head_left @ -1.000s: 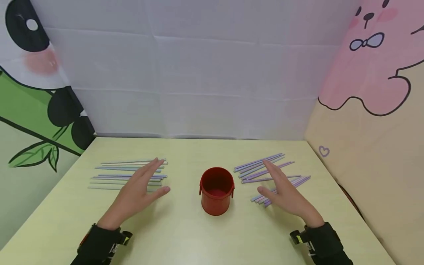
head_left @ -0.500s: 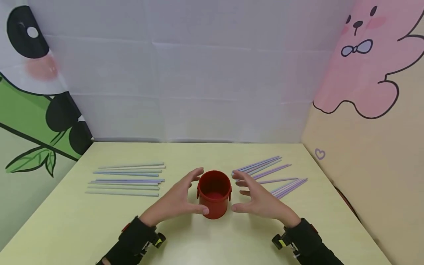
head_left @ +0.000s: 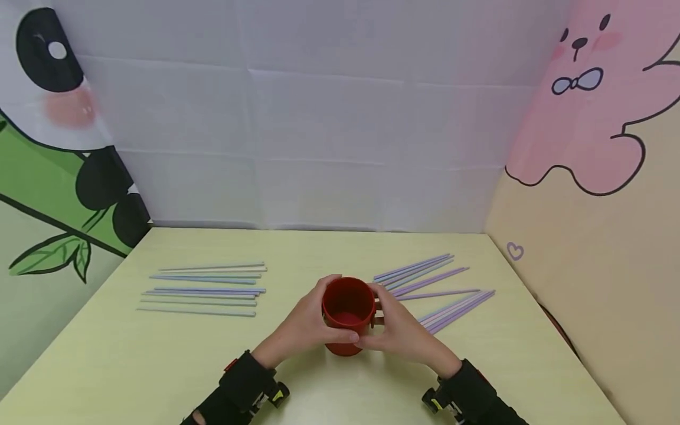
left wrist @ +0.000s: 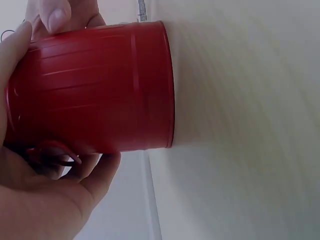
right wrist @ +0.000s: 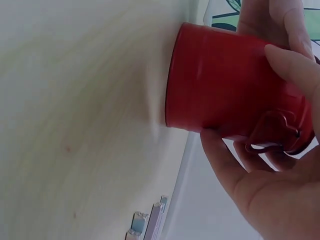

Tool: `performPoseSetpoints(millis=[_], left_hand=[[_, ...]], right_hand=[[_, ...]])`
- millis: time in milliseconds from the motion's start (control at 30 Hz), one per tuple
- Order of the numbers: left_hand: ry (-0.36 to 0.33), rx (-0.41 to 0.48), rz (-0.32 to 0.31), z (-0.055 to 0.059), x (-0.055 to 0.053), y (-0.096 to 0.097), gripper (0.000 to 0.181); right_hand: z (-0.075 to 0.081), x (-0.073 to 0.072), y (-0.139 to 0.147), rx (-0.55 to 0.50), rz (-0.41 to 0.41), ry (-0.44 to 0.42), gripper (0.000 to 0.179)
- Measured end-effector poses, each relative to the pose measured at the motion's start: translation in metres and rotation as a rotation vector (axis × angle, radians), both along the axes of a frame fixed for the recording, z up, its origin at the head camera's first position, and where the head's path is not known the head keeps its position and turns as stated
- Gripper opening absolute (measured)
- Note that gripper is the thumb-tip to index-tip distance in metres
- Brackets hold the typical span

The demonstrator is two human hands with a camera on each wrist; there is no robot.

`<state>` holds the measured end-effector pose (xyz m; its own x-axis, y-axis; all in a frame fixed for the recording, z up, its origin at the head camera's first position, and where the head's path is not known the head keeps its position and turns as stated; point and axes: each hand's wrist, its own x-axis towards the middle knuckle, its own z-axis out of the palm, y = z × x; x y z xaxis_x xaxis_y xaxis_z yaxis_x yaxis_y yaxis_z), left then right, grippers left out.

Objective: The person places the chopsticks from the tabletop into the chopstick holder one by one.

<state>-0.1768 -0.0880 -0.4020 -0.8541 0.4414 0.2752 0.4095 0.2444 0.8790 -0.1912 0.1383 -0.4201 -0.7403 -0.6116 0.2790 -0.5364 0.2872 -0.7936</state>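
A small red metal bucket [head_left: 345, 321] stands upright at the middle of the table, its open top showing a bare inside. My left hand [head_left: 305, 324] holds it from the left, thumb across the near side. From the right, my right hand [head_left: 406, 333] grips it, its thumb meeting the left one at the front. In the left wrist view, fingers curl behind the bucket [left wrist: 95, 90] near a wire side handle [left wrist: 55, 150]. The right wrist view shows the bucket's base [right wrist: 182, 80] close to the tabletop, with fingers wrapped around its far side.
Several thin pale green, blue and purple sticks [head_left: 202, 297] lie in rows on the left of the table [head_left: 159, 366]. On the right, several purple and blue sticks [head_left: 430, 283] lie at a slant, close to my right hand. A pale cloth wall [head_left: 319, 118] closes off the back.
Both hands have come inward from above the two groups of sticks and now clasp the bucket from either side. The bucket has stayed about where it was.
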Motion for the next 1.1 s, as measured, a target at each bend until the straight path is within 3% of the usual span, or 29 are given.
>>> performPoseSetpoints(millis=[200,333,500,600,767,933,1100], left_hand=[[0.004,0.021,-0.015,-0.019,-0.009,0.007,0.090],[-0.015,0.014,-0.002,-0.021,-0.008,0.012,0.092],[-0.019,0.000,0.011,-0.023,-0.007,0.017,0.092],[-0.018,-0.004,0.017,-0.025,-0.006,0.018,0.093],[-0.023,-0.018,0.033,-0.026,-0.007,0.016,0.093],[-0.025,-0.028,0.034,-0.027,-0.007,0.015,0.093],[-0.028,-0.037,0.040,-0.029,-0.008,0.015,0.093]], right_hand=[[-0.001,0.004,0.003,-0.009,-0.037,0.024,0.089],[0.001,0.006,0.009,0.009,-0.035,0.020,0.088],[0.010,0.009,0.029,0.145,-0.028,0.021,0.084],[0.018,0.006,0.055,0.296,-0.075,0.094,0.076],[0.023,-0.010,0.107,0.521,-0.153,0.351,0.052],[0.020,-0.022,0.151,0.597,-0.135,0.533,0.040],[0.012,-0.029,0.173,0.602,-0.086,0.552,0.033]])
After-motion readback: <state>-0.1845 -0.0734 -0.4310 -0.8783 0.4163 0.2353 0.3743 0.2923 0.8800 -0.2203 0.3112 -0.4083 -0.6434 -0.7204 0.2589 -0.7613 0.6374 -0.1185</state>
